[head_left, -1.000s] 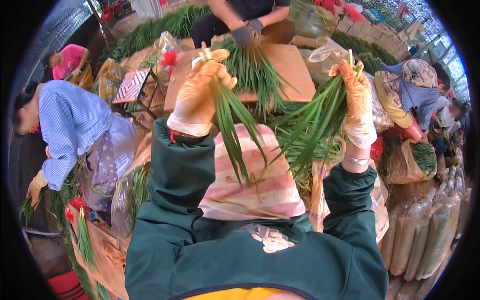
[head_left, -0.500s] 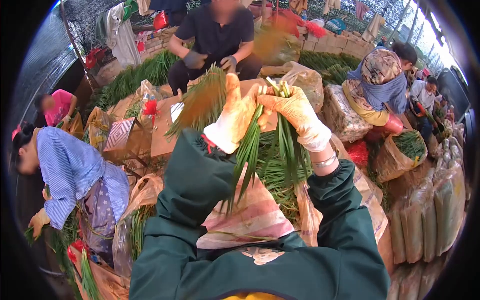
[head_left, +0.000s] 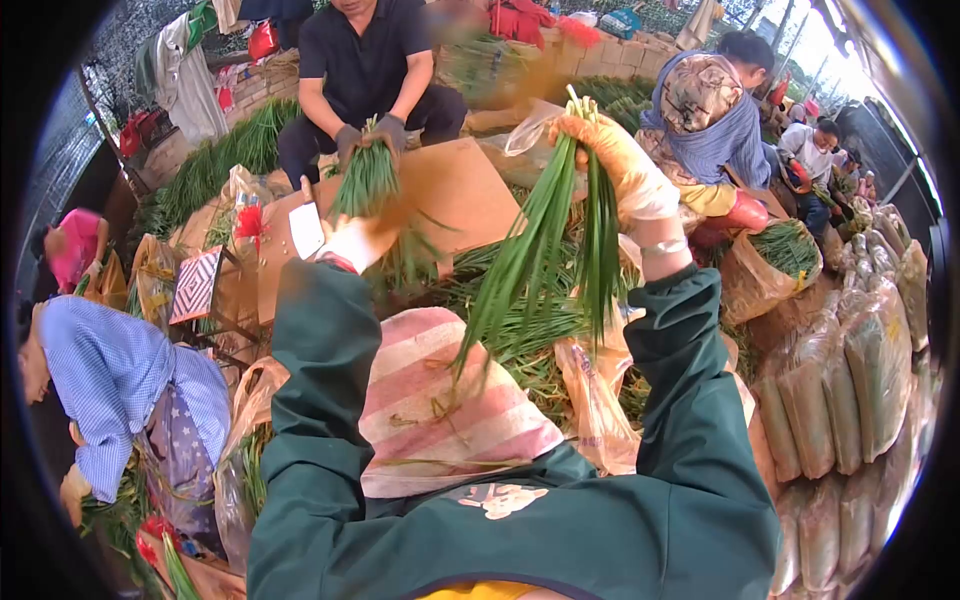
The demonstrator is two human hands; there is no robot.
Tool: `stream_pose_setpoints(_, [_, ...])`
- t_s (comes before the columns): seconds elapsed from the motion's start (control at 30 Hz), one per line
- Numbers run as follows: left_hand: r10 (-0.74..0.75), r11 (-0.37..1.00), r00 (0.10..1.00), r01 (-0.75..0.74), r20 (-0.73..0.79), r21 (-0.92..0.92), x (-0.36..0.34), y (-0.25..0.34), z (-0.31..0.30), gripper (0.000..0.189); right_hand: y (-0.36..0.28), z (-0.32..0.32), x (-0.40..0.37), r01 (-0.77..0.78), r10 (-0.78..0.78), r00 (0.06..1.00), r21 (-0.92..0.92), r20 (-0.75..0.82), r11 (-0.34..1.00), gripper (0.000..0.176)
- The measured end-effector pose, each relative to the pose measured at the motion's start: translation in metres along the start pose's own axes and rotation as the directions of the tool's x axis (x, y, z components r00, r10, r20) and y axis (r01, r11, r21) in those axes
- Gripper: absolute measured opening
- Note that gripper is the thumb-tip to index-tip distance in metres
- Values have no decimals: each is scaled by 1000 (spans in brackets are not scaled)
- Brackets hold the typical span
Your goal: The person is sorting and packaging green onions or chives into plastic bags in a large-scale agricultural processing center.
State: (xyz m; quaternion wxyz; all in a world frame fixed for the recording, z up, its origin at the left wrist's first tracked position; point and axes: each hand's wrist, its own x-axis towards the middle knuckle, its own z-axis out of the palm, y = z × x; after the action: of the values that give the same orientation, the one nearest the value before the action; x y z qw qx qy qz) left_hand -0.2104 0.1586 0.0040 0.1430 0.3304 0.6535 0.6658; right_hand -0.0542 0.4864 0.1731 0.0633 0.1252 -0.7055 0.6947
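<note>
Left hand (head_left: pixel 358 240): swings away from the right, toward the board (head_left: pixel 465 190); blurred, so finger position cannot be told.
Right hand (head_left: pixel 622 165): fingers clamped around the leaves (head_left: pixel 545 235), which hang tips down.

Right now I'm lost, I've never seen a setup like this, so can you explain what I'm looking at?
Sure. There's no machine: a camera worn on a person's head looks forward and down at their own gloved hands. The right hand holds a bunch of long green leaves. The left hand is blurred, so I can't tell what it holds. Striped cloth covers the lap. Beyond, another person's hands hold a second bunch by a brown board, where a cleaver lies.
</note>
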Motion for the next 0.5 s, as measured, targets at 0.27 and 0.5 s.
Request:
stream_pose_setpoints(0.27, [3, 777, 977, 132, 213, -616, 6, 125, 153, 43, 20, 31, 37, 599, -505, 778, -197, 373, 776, 21])
stream_pose_setpoints(0.5, [-310, 694, 925, 377, 219, -614, -5, 90, 167, 27, 39, 55, 28, 390, -330, 912, -271, 243, 880, 58])
